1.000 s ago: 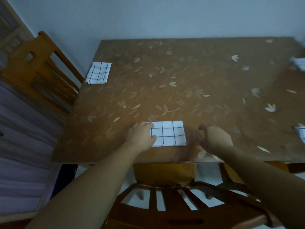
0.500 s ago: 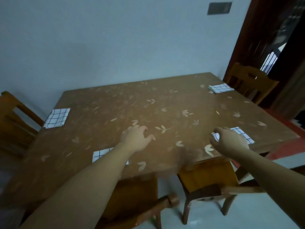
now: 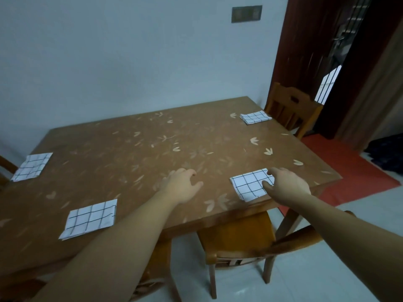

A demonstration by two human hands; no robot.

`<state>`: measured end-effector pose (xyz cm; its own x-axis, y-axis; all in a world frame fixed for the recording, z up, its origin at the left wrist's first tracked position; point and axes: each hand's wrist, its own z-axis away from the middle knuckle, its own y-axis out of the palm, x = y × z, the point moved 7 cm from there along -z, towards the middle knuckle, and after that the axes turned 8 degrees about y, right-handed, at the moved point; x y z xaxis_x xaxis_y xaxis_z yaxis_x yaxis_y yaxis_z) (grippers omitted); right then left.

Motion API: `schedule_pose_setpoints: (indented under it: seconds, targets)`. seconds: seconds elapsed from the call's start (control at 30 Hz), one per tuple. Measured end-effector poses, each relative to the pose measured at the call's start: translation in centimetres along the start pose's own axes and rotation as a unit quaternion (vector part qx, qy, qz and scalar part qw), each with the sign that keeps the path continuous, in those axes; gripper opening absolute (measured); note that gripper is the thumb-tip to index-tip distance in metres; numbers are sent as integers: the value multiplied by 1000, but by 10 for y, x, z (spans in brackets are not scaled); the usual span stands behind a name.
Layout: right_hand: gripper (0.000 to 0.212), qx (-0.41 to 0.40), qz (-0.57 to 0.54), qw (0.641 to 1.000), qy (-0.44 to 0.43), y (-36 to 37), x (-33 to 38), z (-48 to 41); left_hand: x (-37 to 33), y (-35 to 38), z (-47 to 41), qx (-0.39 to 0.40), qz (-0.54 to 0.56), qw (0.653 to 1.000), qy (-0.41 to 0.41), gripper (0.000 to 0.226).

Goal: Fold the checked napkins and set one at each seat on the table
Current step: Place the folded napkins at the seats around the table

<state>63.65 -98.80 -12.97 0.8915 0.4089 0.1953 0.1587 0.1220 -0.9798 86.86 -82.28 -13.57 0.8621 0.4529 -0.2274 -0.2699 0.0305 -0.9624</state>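
1. The brown leaf-patterned table [image 3: 152, 153] sits larger and lower in the view than half a second ago. A wooden chair [image 3: 237, 234] is tucked under its near edge.
2. The near-left napkin [image 3: 90, 217] was then half hidden behind the left forearm. It now shows whole, lying flat near the front edge.
3. The near-right napkin [image 3: 250, 185], earlier mostly covered by the right hand, now shows most of its face. It lies at the near right corner above the chair.
4. The far-left napkin [image 3: 32, 166] and far-right napkin [image 3: 255, 117] lie where they did, at the two far corners.
5. All four are white with thin dark checks, folded into small layered rectangles.
6. The right hand [image 3: 285, 186] has shifted to the near-right napkin's right edge, with its fingers loosely bent and its thumb over the cloth. Whether it presses cannot be told.
7. The left hand [image 3: 183, 186] stays over bare wood between the two near napkins, fingers loosely curled, holding nothing.
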Motion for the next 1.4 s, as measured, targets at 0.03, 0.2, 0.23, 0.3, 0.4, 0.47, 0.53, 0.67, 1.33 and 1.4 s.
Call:
schedule_pose_setpoints:
  seconds: [0.03,0.2,0.23,0.3,0.4,0.47,0.53,0.67,1.33,1.4]
  targets:
    - [44,3,4,1000,-1,3,-4,-10,-6,4,-12,-1,3,1000,3,54]
    - [39,13,21,1000,-9,15,-26,-58,-23,28,-62,5,37,999,-3,51]
    - [39,20,21,1000,-9,17,-32,-68,-26,33,-70,10,37,999,-10,51]
    - [40,37,23,999,-15,23,-44,-86,-30,40,-79,18,39,999,-25,50]
    - [38,48,30,998,-30,30,-61,-115,-36,48,-91,19,47,997,-55,49]
    - [38,62,29,997,-44,37,-70,-134,-42,56,-97,14,56,995,-80,48]
    - [45,79,24,994,-65,45,-78,-153,-52,66,-99,10,67,993,-101,48]
    - [46,108,26,986,-124,53,-92,-191,-77,82,-98,11,70,985,-158,51]
    - [19,281,-132,950,-26,152,-125,-200,-118,191,-120,0,244,911,-333,27]
    - [17,280,-147,949,-6,154,-124,-202,-116,192,-121,-20,267,899,-346,16]
